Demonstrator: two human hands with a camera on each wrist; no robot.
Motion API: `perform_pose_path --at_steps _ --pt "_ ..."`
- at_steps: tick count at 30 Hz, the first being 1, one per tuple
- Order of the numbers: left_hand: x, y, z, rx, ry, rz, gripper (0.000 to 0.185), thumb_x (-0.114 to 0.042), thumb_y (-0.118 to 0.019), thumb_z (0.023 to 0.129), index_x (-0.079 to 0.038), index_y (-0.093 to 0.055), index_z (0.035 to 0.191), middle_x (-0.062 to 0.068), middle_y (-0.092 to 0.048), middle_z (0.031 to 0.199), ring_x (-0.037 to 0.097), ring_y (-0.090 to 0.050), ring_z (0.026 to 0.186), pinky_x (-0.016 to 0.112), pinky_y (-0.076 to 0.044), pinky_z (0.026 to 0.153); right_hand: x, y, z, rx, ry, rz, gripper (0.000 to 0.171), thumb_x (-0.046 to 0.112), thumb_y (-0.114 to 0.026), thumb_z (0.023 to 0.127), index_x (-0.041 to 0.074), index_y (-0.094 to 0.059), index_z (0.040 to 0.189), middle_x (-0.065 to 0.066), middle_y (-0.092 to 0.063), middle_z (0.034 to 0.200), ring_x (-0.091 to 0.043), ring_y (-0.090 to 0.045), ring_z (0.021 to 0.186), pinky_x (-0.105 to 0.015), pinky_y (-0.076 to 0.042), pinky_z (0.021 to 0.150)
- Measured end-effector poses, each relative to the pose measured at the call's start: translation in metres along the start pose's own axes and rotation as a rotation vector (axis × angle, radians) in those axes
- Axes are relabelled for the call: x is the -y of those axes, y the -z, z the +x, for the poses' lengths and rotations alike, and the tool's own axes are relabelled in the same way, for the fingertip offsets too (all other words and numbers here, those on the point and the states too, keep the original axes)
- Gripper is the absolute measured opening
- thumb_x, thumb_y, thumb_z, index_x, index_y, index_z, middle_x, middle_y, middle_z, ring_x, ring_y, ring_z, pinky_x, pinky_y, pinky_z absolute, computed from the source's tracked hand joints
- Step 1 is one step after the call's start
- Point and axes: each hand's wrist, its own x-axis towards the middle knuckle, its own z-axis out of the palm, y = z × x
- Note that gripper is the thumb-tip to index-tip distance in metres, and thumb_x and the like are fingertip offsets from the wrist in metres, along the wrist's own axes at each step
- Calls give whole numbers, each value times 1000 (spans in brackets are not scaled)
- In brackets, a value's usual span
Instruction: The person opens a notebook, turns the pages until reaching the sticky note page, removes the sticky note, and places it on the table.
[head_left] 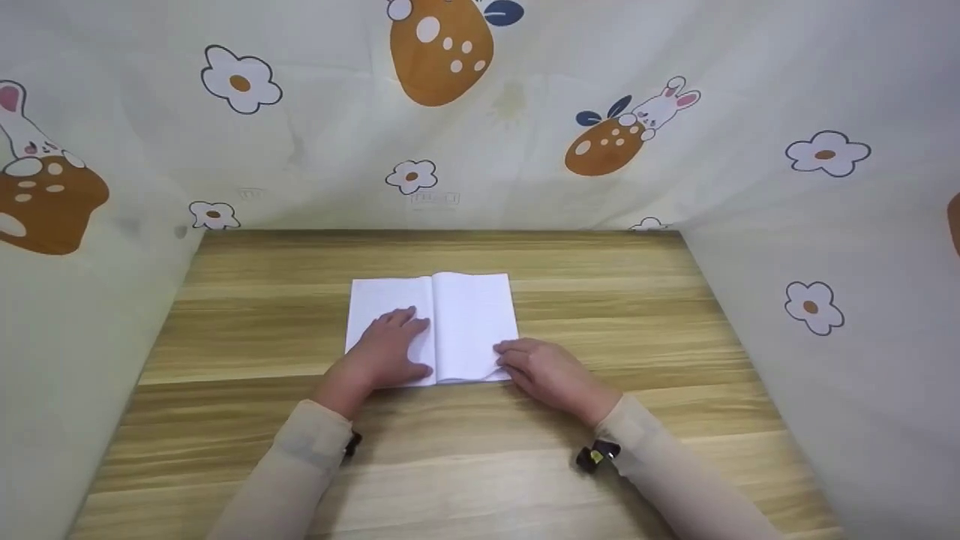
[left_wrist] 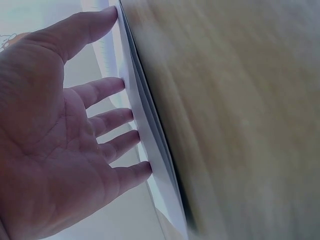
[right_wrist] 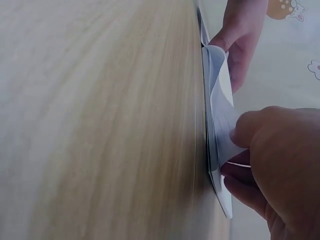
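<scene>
A white paper (head_left: 450,326) lies on the wooden worktop (head_left: 637,330), a little behind the middle of it and right in front of the person. The paper is folded: a crease runs from front to back near its middle, and the right part lies a little higher than the left part.

The left hand (head_left: 390,349) rests flat on the left part of the paper. Its fingers (left_wrist: 107,87) are straight and spread, and in the left wrist view the fingertips press on the sheet, with the thumb at the edge of it. This hand grips nothing; it only holds the paper down.

The right hand (head_left: 544,371) is at the front right corner of the paper. Its fingers are curled there. In the right wrist view the thumb and the fingers (right_wrist: 247,130) pinch the top layer of the paper (right_wrist: 220,105) and lift it, so this layer bends away from the layers under it, which stay flat on the worktop. The left hand (right_wrist: 240,42) shows behind, on the same sheet.

Both arms wear light beige sleeves (head_left: 300,457), and a small black device (head_left: 596,455) sits at each wrist. A pale cloth (head_left: 315,135) with flowers, rabbits and brown egg shapes hangs around the worktop on three sides.
</scene>
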Motion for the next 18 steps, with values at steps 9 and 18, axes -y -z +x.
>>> perform_pose_path --at_steps 9,18 --pt "-1 0 -1 2 0 -3 83 -35 -84 96 0 -50 163 28 -36 174 50 -31 161 62 -23 132 -7 0 -1 -74 -23 65 7 8 -75 105 7 -78 111 -7 -80 114 -25 -75 110 -42 -61 100" --pt "1 -1 0 10 6 -18 83 -36 -83 96 -1 -49 163 28 -34 175 50 -30 161 62 -22 133 -9 1 0 -104 -87 134 4 12 -78 104 10 -76 102 -3 -75 99 -20 -71 93 -40 -62 86"
